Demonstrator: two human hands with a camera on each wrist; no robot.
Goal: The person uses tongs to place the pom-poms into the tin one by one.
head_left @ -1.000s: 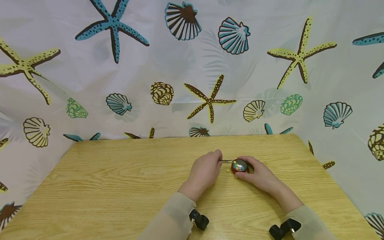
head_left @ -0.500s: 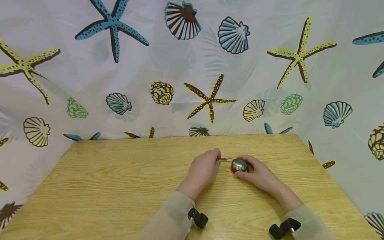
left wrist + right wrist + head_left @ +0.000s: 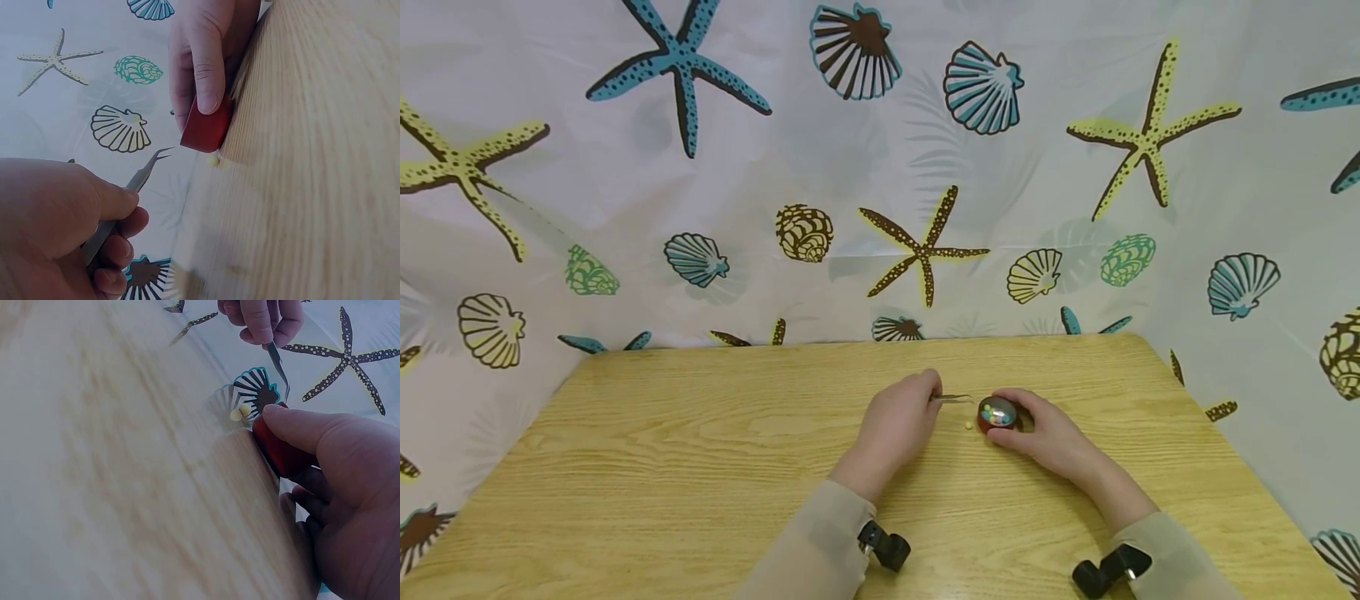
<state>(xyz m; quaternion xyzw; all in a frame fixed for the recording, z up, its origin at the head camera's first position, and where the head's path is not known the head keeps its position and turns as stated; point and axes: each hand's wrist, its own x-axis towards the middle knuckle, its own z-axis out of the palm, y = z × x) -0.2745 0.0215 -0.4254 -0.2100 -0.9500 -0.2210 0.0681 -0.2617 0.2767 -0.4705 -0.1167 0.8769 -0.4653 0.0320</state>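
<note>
My left hand (image 3: 898, 421) pinches a pair of bent-tip metal tweezers (image 3: 142, 175). The tweezer tips stand slightly apart with nothing between them, just left of a small red cup (image 3: 979, 423). Thumb and fingers of my right hand (image 3: 1048, 435) grip the cup's sides on the table. Several small coloured beads (image 3: 997, 417), yellow, pink and blue among them, lie in the shiny interior. Beside the cup, on the tabletop, is a small yellow bead (image 3: 213, 160); the right wrist view shows two pale yellow beads (image 3: 235, 415) close together there.
The wooden table (image 3: 700, 467) spreads out on both sides of the hands. Behind and beside it hangs a white curtain (image 3: 850, 167) printed with starfish and shells. Each sleeve carries a black wrist camera (image 3: 883, 546).
The left hand with the tweezers has drawn back to the left, away from the cup's rim. My right hand and the cup have stayed in place.
</note>
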